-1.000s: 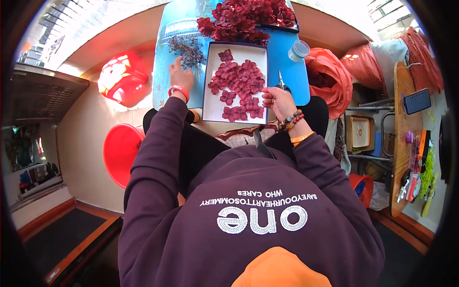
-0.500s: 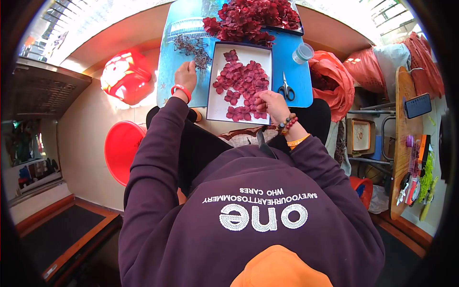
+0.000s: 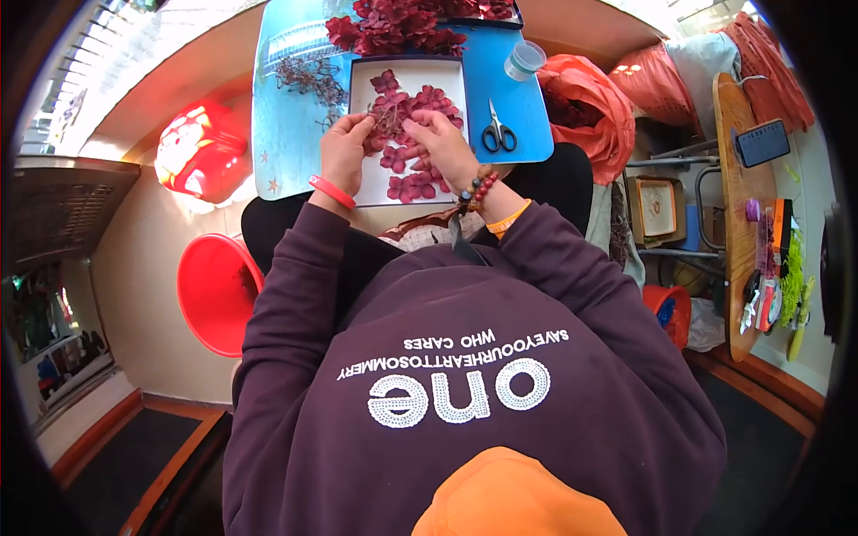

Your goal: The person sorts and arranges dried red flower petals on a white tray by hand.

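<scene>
Left hand: the left hand [image 3: 342, 150] is over the left edge of the white tray [image 3: 363, 183], fingers curled toward the right hand. It pinches a thin dark stem cluster [image 3: 386, 114] at the fingertips. A red wristband sits on its wrist.
Right hand: the right hand [image 3: 440, 143] is over the middle of the tray, fingers bent inward and closed on the same stem cluster from the other side. Whether it also has hold of a petal cannot be told. A bead bracelet and an orange band sit on its wrist.
Stem cluster: held between both hands, just above the tray's upper half, fingertips of both hands touching it.
Loose petals: dark red flower petals [image 3: 404, 186] lie scattered in the tray, directly under and beside both hands; some are hidden by the right hand.
White tray: shallow, rectangular, resting on the blue table [image 3: 277, 147], its near end toward the person's lap.
Spare stems: a pile of bare stems [image 3: 304, 79] lies on the table, left of the tray and beyond the left hand.
Flower heap: a heap of red flowers [image 3: 393, 27] fills a second tray at the far end of the table.
Scissors: scissors [image 3: 498, 132] lie on the table just right of the white tray, near the right hand, not touched.
Cup: a clear plastic cup [image 3: 524, 61] stands beyond the scissors.
</scene>
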